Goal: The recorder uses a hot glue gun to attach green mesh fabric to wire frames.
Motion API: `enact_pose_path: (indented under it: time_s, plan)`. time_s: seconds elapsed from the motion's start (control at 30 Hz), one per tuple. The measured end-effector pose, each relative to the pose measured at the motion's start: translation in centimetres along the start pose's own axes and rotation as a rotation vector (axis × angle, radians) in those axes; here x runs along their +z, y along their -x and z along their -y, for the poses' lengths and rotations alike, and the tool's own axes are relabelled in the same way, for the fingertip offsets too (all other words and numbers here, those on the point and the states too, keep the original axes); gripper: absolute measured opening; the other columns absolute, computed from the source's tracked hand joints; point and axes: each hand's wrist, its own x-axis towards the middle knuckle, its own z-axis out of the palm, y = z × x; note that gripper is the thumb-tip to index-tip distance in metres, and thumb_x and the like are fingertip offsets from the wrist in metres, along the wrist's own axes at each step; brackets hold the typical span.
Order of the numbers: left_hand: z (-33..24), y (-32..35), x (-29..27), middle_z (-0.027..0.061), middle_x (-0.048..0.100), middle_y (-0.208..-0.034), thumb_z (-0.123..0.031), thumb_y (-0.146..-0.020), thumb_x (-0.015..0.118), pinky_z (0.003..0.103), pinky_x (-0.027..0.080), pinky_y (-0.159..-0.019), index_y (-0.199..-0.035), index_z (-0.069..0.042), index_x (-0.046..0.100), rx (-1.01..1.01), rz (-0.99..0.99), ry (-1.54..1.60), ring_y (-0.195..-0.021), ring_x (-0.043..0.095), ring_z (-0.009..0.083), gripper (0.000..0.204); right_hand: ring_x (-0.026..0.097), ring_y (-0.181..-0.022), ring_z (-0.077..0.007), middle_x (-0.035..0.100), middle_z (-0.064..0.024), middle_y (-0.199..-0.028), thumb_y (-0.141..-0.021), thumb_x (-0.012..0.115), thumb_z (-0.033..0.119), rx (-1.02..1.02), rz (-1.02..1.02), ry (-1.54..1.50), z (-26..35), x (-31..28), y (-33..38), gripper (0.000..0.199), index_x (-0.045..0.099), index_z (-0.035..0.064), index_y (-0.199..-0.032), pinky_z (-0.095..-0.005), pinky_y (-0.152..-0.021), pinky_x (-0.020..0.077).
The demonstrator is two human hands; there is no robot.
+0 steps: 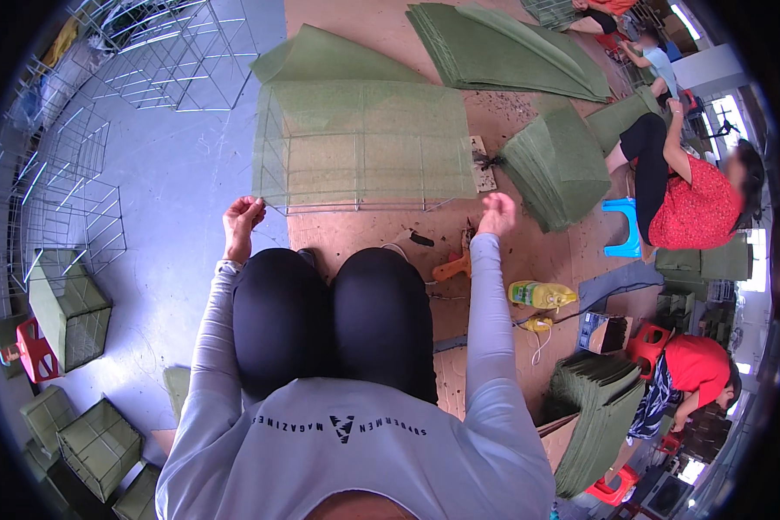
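Cardboard [529, 260] covers much of the floor [169, 156], and a wire frame [373, 208] lies across its left edge, in front of the person's knees. Over that frame a thin green sheet [390, 113] is spread, the wires showing through; this is the piece being handled. Bare frames [173, 69] stand beyond the cardboard's far left edge, while a green-covered box [69, 295] sits on the floor well to the left. A large stack of green sheets [503, 52] lies toward the cardboard's far edge, with a smaller stack [555, 165] just right of the frame. Nearer lie a yellow bottle [542, 295] and an orange tool [451, 267].

The left hand [243, 225] has its grip pinched together at the near left corner of sheet and frame. The right hand [497, 215] is raised just beside the near right corner, fingers curled; whether its grip holds anything, I cannot tell.

Progress looks early: the sheet is laid in place, yet its near edge seems unfastened. Compared with the covered box, most of the wrapping appears left.
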Motion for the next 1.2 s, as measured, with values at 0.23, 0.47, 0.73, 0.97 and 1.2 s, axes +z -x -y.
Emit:
enact_pose_path:
  time_s: [0.23,0.47,0.73,0.97,1.2]
  plan:
    - [-0.1,0.2,-0.1,0.0005,0.059,-0.073,-0.012,-0.080,0.062,0.021,0.045,-0.062,-0.080,-0.007,0.055,0.036,-0.026,-0.030,-0.064,0.055,0.0089,0.009,0.047,-0.112,-0.0284,0.052,-0.0156,-0.116,-0.080,0.058,0.013,-1.258,0.610,0.681,6.5,8.5,10.0,0.038,0.050,-0.0010,-0.114,-0.0391,-0.094,0.0367]
    - [-0.5,0.4,0.4,0.0013,0.059,-0.072,-0.011,-0.080,0.062,0.021,0.045,-0.061,-0.080,-0.004,0.057,0.040,-0.029,-0.032,-0.064,0.055,0.0091,0.009,0.032,-0.125,-0.0224,0.039,-0.0057,-0.132,-0.079,0.057,0.017,-1.113,0.665,0.937,1.3,10.9,10.4,0.048,0.043,0.0082,-0.124,-0.0421,-0.102,0.0266]
    - [-0.3,0.5,-0.2,0.0038,0.061,-0.075,-0.010,-0.079,0.062,0.026,0.045,-0.063,-0.084,-0.004,0.058,0.306,-0.230,-0.356,-0.066,0.057,0.0144,0.008,0.033,-0.124,-0.0230,0.042,-0.0060,-0.130,-0.080,0.055,0.017,-1.131,0.661,1.010,0.7,10.8,9.5,0.045,0.045,0.0109,-0.124,-0.0435,-0.101,0.0260]
    - [-5.9,0.2,9.8,0.0139,0.034,-0.133,-0.037,-0.079,0.055,0.044,0.019,-0.105,-0.122,-0.002,0.043,1.047,0.343,-1.396,-0.128,0.026,0.0279,0.057,0.035,-0.123,-0.0219,0.044,-0.0058,-0.128,-0.079,0.057,0.020,-1.146,0.645,0.951,0.3,11.1,9.5,0.044,0.047,0.0106,-0.122,-0.0422,-0.101,0.0272]
    - [-2.1,-2.7,14.1,0.0116,0.022,-0.141,-0.044,-0.080,0.049,0.043,0.013,-0.107,-0.134,-0.005,0.025,1.120,0.703,-1.554,-0.132,0.016,0.0256,0.071,0.037,-0.121,-0.0220,0.046,-0.0061,-0.126,-0.077,0.059,0.020,-1.100,0.629,0.912,0.1,11.3,9.8,0.044,0.048,0.0105,-0.120,-0.0420,-0.100,0.0280]
